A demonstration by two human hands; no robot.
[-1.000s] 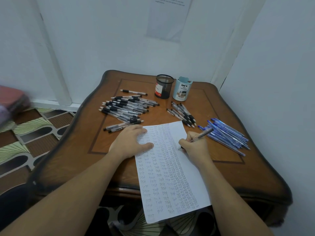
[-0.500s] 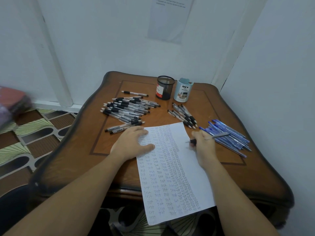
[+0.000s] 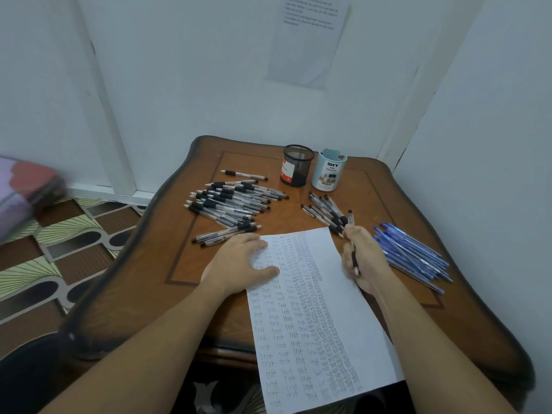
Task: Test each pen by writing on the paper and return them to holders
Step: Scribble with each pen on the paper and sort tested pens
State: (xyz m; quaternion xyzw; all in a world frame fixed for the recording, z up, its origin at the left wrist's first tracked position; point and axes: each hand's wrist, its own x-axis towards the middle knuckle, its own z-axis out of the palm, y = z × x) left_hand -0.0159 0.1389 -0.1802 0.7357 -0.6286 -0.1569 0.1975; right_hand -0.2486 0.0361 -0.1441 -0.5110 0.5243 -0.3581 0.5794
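At the near half of the wooden surface (image 3: 155, 264), a paper (image 3: 351, 309) lies lengthwise, its near end hanging past the edge towards the person. Columns of the handwritten word "test" fill its left and middle; the right margin is blank.

Left hand (image 3: 239, 264): palm down on the paper's far left corner, fingers straight and spread, thumb along the sheet. It grips nothing.

Right hand (image 3: 366, 258): at the paper's right edge, fingers curled round a black-grip pen (image 3: 351, 221). The pen's writing tip points back towards the person and its other end points away, towards the holders. I cannot tell whether the tip touches the sheet.

Loose pens on the surface:
- large pile of black-grip pens (image 3: 233, 204), far left of the paper
- two pens (image 3: 224, 234) just beside the left hand's fingertips
- single pen (image 3: 243, 174) apart, beyond the pile
- small group of black-grip pens (image 3: 325, 210), just beyond the paper's far right corner, near the right hand
- heap of blue pens (image 3: 412, 255), just right of the right hand

Holders: a black mesh holder (image 3: 297, 165) and a light-blue holder (image 3: 328, 174) labelled "DIY" stand upright side by side at the far edge.

A printed sheet (image 3: 310, 40) hangs on the wall behind.
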